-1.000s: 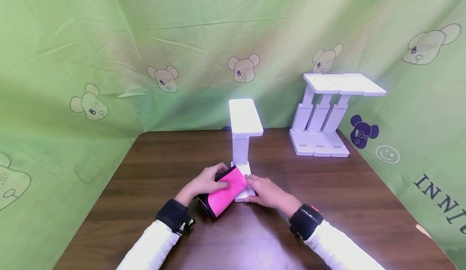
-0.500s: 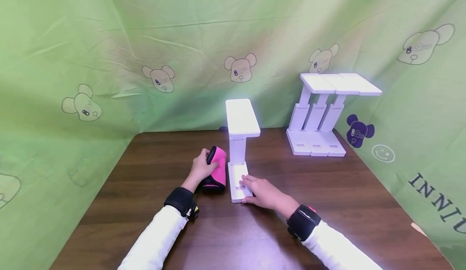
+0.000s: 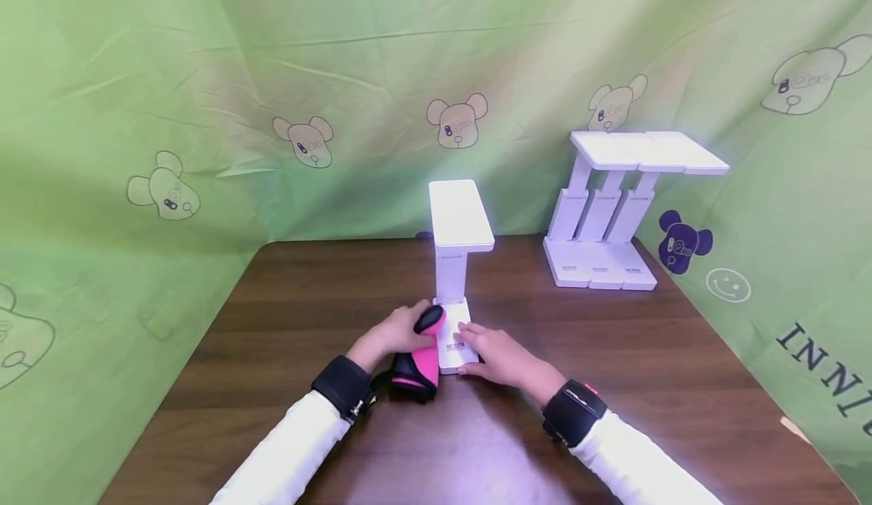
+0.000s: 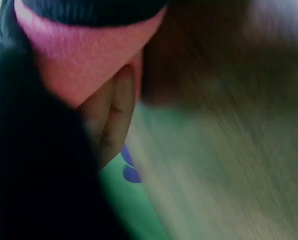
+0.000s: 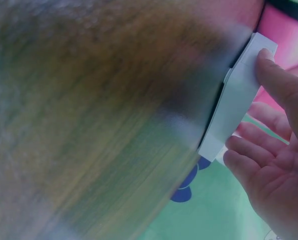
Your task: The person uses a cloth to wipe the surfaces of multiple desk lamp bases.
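A white desk lamp (image 3: 459,216) stands upright mid-table, its flat head lit. To the left of its base, my left hand (image 3: 397,332) grips a folded pink cloth with black edging (image 3: 427,363), which meets the base's left side. In the left wrist view, fingers (image 4: 118,112) lie against the fuzzy pink surface; a dark shape hides much of the hand. My right hand (image 3: 502,357) holds the front right of the base, thumb at the near corner and fingers over the top. The right wrist view has the thumb on the lamp base's side (image 5: 231,100).
Several similar white lamps (image 3: 601,259), lit and side by side, stand at the back right of the brown wooden table (image 3: 327,278). A green curtain with bear prints (image 3: 368,126) surrounds the table's back and sides.
The cloth went from lying across the base, to apart on its left, then back against its left side, nearer the front and changed in shape. My right hand stays at the base.
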Tool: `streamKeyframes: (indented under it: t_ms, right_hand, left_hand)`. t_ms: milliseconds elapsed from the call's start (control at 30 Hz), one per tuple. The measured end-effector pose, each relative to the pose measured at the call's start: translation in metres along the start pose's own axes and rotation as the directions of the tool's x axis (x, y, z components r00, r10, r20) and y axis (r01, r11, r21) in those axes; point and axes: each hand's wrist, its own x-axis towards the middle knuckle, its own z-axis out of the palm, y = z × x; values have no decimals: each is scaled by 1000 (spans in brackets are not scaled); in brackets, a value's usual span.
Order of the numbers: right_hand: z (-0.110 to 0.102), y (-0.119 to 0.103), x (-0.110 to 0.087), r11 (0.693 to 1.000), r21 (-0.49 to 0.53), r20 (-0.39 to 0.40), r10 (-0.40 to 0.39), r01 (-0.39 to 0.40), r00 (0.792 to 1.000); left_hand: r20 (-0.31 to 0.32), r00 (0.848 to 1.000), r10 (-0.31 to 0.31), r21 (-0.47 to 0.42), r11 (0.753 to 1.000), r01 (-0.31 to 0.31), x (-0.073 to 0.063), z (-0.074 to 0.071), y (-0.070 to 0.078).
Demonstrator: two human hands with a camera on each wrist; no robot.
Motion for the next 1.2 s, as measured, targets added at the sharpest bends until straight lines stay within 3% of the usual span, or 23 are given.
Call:
streamKeyframes:
  t_ms: [100, 233, 367, 500, 567, 667, 733, 800, 867, 933, 1000, 1067, 1133, 1200]
  right_hand:
    - [0, 0, 0, 1000, 4, -4, -9, 9, 1000]
    - [1, 1, -1, 1000, 23, -21, -17, 18, 1000]
    - [2, 3, -2, 1000, 19, -33, -25, 25, 999]
    - [3, 5, -2, 1000, 27, -31, -10, 11, 999]
    - [3, 5, -2, 999, 41, -33, -7, 9, 999]
    - [5, 6, -1, 999, 51, -36, -15, 16, 999]
    - [6, 7, -1, 999, 44, -41, -16, 18, 999]
    - [8, 7, -2, 999, 32, -53, -21, 22, 998]
    - [10, 5, -3, 999, 1, -65, -37, 37, 997]
    - [12, -1, -4, 996, -33, -78, -81, 79, 994]
    - [14, -9, -4, 990, -64, -79, -129, 124, 988]
    - [16, -18, -3, 986, -92, -59, -142, 137, 988]
    - [17, -24, 0, 986, -113, -46, -130, 124, 990]
    - [18, -27, 3, 986, -134, -32, -105, 100, 994]
  left_hand:
    - [84, 993, 80, 40, 996, -84, -12, 0, 8]
    - [191, 968, 162, 42, 984, -172, -26, -1, 13]
    - [245, 941, 233, -30, 972, -233, -34, -5, 12]
    - [234, 927, 293, -168, 951, -258, -40, -9, 9]
    - [187, 935, 300, -231, 939, -255, -41, -10, 8]
    - [51, 958, 282, -277, 926, -257, -41, -10, 6]
    - [-72, 970, 233, -297, 923, -244, -40, -9, 4]
    - [-200, 967, 159, -327, 919, -218, -39, -8, 2]
    - [-315, 947, 67, -368, 911, -187, -37, -7, -1]
    - [-409, 912, -18, -396, 904, -160, -36, -6, -4]
    - [-477, 875, -76, -399, 906, -139, -35, -7, -8]
    - [-517, 849, -111, -394, 911, -121, -36, -9, -12]
    - [-535, 835, -127, -390, 914, -111, -38, -11, -15]
    - [-530, 838, -130, -396, 912, -108, -40, -13, -17]
